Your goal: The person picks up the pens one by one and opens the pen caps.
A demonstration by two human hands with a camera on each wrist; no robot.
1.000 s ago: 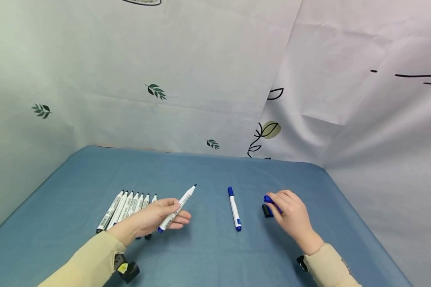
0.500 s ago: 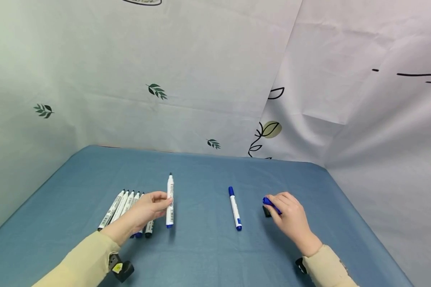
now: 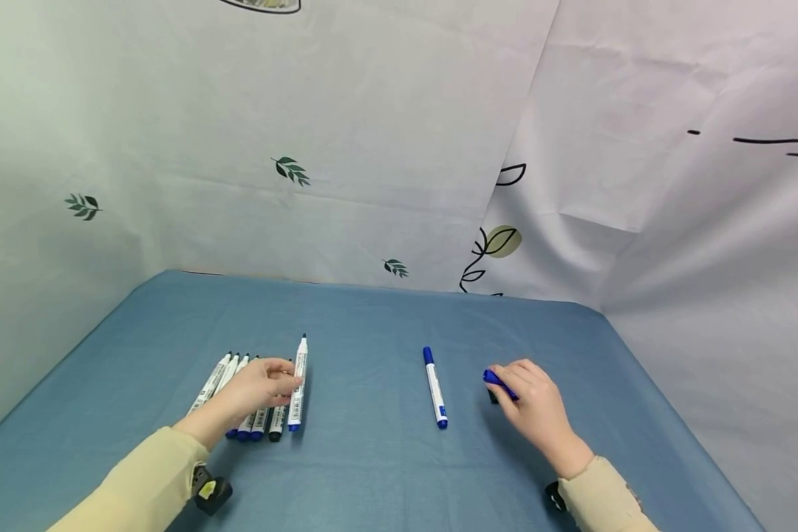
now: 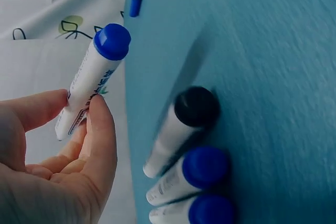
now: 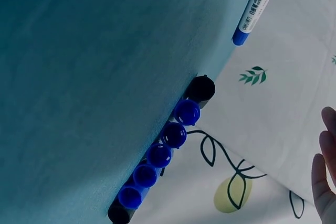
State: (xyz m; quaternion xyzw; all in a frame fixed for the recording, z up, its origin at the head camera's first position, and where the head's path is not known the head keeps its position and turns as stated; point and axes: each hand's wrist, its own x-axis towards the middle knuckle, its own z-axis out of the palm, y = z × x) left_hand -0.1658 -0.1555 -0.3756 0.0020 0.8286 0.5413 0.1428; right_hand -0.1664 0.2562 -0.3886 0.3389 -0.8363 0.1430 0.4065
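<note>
My left hand [image 3: 261, 383] pinches an uncapped whiteboard marker [image 3: 298, 388] between thumb and fingers. Its dark tip points away and its blue end plug [image 4: 112, 42] faces me. Just left of it lies a row of uncapped markers [image 3: 207, 384], several with blue end plugs, one with a black end [image 4: 197, 107]; my left hand partly covers them. On the right, my right hand [image 3: 532, 406] holds a blue marker cap [image 3: 501, 384]. Beneath that hand a row of blue caps [image 5: 159, 155] with black caps [image 5: 201, 88] at its ends lies on the table, mostly hidden in the head view.
A capped blue whiteboard marker [image 3: 435, 388] lies alone between the hands, its cap pointing away. The blue cloth-covered table [image 3: 372, 480] ends at a white patterned curtain [image 3: 372, 148] behind and at the sides.
My left hand has moved left, turning the held marker from slanted to nearly straight ahead and bringing it beside the marker row. My right hand keeps the cap and has shifted only slightly.
</note>
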